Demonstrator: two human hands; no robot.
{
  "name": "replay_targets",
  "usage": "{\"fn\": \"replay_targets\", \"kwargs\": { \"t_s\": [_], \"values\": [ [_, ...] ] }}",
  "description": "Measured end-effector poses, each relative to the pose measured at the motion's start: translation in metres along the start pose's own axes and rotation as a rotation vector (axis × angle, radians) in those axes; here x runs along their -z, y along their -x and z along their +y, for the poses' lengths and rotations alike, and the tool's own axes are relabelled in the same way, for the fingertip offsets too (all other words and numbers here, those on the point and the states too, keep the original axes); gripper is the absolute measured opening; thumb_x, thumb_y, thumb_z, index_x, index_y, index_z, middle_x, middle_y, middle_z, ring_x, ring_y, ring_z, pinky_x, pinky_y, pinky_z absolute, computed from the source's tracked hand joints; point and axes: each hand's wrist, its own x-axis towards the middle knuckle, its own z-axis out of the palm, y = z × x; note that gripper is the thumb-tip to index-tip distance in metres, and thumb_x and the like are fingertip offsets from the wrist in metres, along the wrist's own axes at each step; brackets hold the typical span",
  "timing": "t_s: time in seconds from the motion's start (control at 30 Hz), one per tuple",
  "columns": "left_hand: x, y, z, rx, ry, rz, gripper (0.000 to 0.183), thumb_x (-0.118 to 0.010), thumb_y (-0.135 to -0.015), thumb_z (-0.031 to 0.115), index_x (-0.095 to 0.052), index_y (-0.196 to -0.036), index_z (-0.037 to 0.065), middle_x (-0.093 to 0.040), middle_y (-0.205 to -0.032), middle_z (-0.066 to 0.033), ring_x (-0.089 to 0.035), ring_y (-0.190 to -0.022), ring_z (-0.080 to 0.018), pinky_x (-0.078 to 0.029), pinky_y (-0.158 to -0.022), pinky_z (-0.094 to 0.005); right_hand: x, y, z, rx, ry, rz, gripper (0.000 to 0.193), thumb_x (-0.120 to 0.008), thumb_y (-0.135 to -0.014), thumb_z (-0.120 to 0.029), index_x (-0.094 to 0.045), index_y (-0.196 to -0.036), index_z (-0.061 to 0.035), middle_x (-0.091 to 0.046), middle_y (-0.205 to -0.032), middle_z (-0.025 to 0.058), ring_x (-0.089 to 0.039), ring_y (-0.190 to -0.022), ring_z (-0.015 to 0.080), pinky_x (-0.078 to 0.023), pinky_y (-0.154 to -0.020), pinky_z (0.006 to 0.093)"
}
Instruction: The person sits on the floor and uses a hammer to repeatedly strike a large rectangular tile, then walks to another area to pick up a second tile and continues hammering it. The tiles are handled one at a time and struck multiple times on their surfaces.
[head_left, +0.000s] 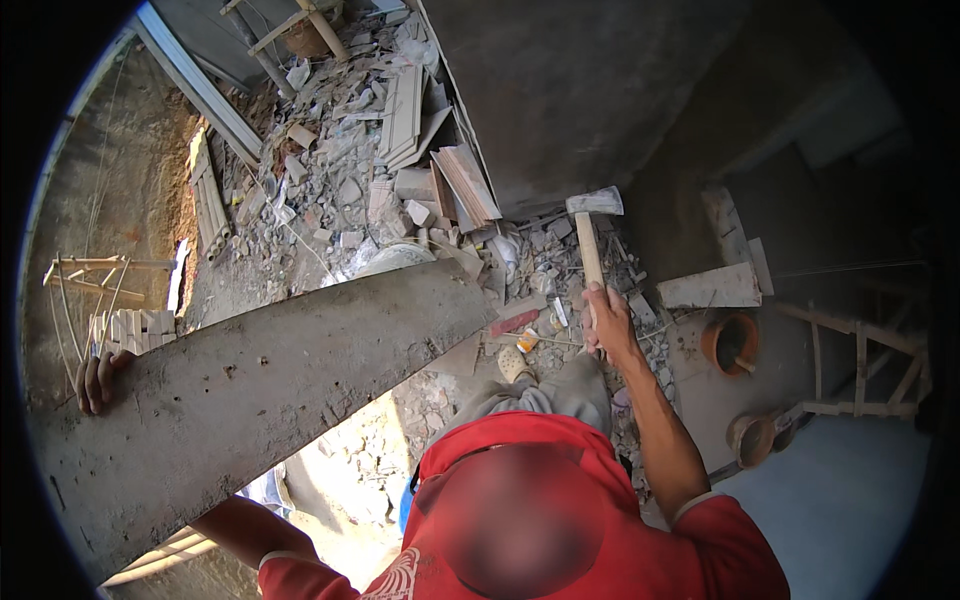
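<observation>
My left hand [101, 381] curls its fingers over the far edge of a long, grey, dirt-stained board [290, 345]. The board slants across my left side, its narrower end out in front of me; my left forearm passes beneath it. Several small dark holes or nails dot its face. In my right hand [612, 326] is a hatchet [590, 240], gripped round the lower part of its wooden handle. Its metal head points away from me, apart from the board and above the rubble.
Broken rubble [330, 190] covers the floor ahead. Stacked planks [465, 185] lean by a grey wall [580, 90]. At the right are an orange bucket [730, 343], a second bucket [750, 440] and a wooden ladder-like frame [860, 365]. Bricks [140, 330] sit at the left.
</observation>
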Motion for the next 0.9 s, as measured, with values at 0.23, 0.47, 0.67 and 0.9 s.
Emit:
{"fn": "replay_targets", "kwargs": {
  "t_s": [0.23,0.47,0.67,0.9],
  "values": [
    [0.004,0.001,-0.001,0.011,0.018,-0.02,0.02,-0.044,-0.104,0.018,-0.059,-0.091,0.012,-0.056,-0.082,-0.001,-0.055,-0.089,-0.0199,-0.035,-0.109,-0.0418,-0.017,0.0,0.01,0.233,-0.013,0.142,0.047,-0.049,-0.1,-0.046,-0.047,-0.094,0.001,-0.049,-0.057,0.0067,-0.05,-0.038,0.0172,-0.042,-0.032,0.0323],
    [0.009,-0.013,-0.01,0.035,0.031,-0.039,0.02,-0.045,-0.104,0.019,-0.059,-0.092,0.012,-0.056,-0.082,-0.0012,-0.055,-0.089,-0.0201,-0.035,-0.109,-0.0417,-0.064,0.007,0.059,-0.003,0.41,-0.319,0.036,-0.05,-0.098,-0.038,-0.065,-0.109,-0.0075,-0.052,-0.059,0.0083,-0.05,-0.038,0.0176,-0.042,-0.033,0.0342],
    [0.048,0.0,-0.037,0.009,-0.031,0.068,0.016,-0.05,-0.101,0.024,-0.059,-0.1,0.01,-0.058,-0.091,-0.0044,-0.056,-0.096,-0.0222,-0.037,-0.109,-0.0409,-0.037,0.017,-0.007,0.278,0.49,-0.153,0.037,-0.058,-0.097,-0.038,-0.056,-0.095,-0.0003,-0.057,-0.063,0.0094,-0.056,-0.045,0.0217,-0.046,-0.043,0.0365],
    [0.08,-0.049,-0.155,-0.15,-0.035,0.202,0.035,-0.054,-0.099,0.037,-0.054,-0.117,0.008,-0.06,-0.102,-0.0082,-0.058,-0.104,-0.025,-0.044,-0.104,-0.0395,-0.102,0.067,-0.152,0.841,0.229,-0.223,0.033,-0.077,-0.089,-0.026,-0.059,-0.103,-0.0016,-0.061,-0.075,0.0042,-0.058,-0.058,0.0133,-0.047,-0.052,0.0301]
  ]
}}
